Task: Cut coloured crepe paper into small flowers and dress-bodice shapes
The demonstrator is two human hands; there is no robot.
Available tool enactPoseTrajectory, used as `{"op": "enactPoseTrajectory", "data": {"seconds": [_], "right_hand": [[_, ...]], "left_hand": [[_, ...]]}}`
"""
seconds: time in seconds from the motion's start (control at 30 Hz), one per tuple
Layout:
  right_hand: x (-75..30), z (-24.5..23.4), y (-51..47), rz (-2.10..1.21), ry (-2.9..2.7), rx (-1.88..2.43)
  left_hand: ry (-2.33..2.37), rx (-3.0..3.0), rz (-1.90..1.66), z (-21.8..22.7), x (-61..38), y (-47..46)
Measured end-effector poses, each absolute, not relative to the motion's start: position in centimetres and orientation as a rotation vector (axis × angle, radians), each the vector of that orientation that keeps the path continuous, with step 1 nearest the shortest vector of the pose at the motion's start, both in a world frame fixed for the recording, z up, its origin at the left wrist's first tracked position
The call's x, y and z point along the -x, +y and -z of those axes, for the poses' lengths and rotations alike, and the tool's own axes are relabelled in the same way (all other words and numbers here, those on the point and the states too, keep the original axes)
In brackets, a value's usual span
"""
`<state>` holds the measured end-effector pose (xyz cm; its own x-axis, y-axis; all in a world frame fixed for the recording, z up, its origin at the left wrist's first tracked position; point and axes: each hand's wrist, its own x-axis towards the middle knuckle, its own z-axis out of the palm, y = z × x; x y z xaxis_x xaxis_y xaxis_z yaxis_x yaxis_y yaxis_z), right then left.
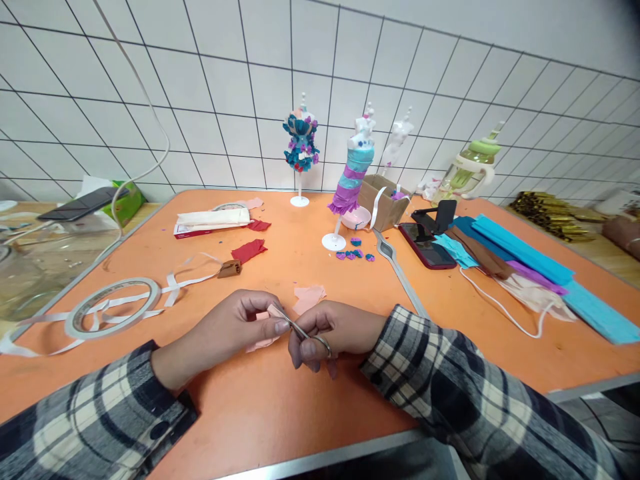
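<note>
My left hand (227,328) is closed on a small folded piece of pink paper (265,325) just above the orange table (280,413). My right hand (336,331) grips small metal scissors (300,330), fingers through the loops, with the blades at the edge of the pink paper. Another loose scrap of pink paper (309,298) lies on the table right behind my hands. Both forearms wear plaid sleeves.
A tape roll (114,307) with loose strips lies at left. Red paper scraps (249,251), two dressed mini mannequins (301,143) (350,180), a cardboard box (383,200), a phone (427,243), blue and purple crepe paper (525,257) and a face mask (535,297) sit further back.
</note>
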<state>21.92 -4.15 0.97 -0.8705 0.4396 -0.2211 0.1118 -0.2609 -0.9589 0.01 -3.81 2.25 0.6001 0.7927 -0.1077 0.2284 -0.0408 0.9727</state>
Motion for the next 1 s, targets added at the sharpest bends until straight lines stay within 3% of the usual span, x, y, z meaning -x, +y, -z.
{"op": "enactPoseTrajectory", "data": {"seconds": [1.0], "right_hand": [[-21.78,-1.13,-4.28,-2.271,-1.773,0.786]], "left_hand": [[0.862,-1.599,-0.458,-1.88,0.03,-3.65]]}}
